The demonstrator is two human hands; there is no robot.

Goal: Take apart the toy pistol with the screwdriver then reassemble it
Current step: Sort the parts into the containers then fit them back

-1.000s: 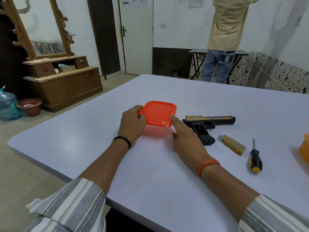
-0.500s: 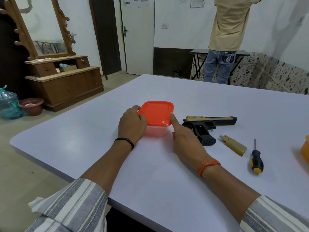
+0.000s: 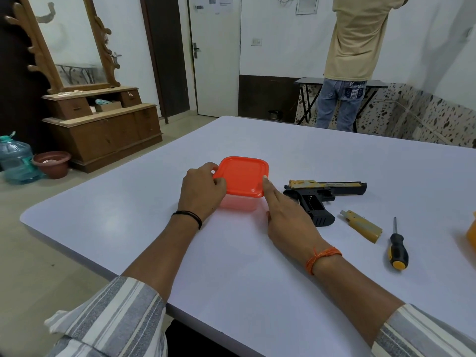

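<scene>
While both hands [image 3: 242,202] grip the container [image 3: 240,182], the pistol [image 3: 319,197] lies beside.

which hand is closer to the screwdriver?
Right. The right hand lies just left of the toy pistol, a short way from the screwdriver; the left hand grips the container's far side.

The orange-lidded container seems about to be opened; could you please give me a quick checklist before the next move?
1. Left hand grips the container's left corner: ok.
2. Right hand has a fingertip at the orange lid's right edge: ok.
3. Lid still seated on container: ok.
4. Container contents identified: cannot tell, too faint through the wall.
5. Toy pistol, yellow magazine and screwdriver lying apart, right of the hands: ok.
6. Screwdriver picked up: not ok, untouched on the table.
</scene>
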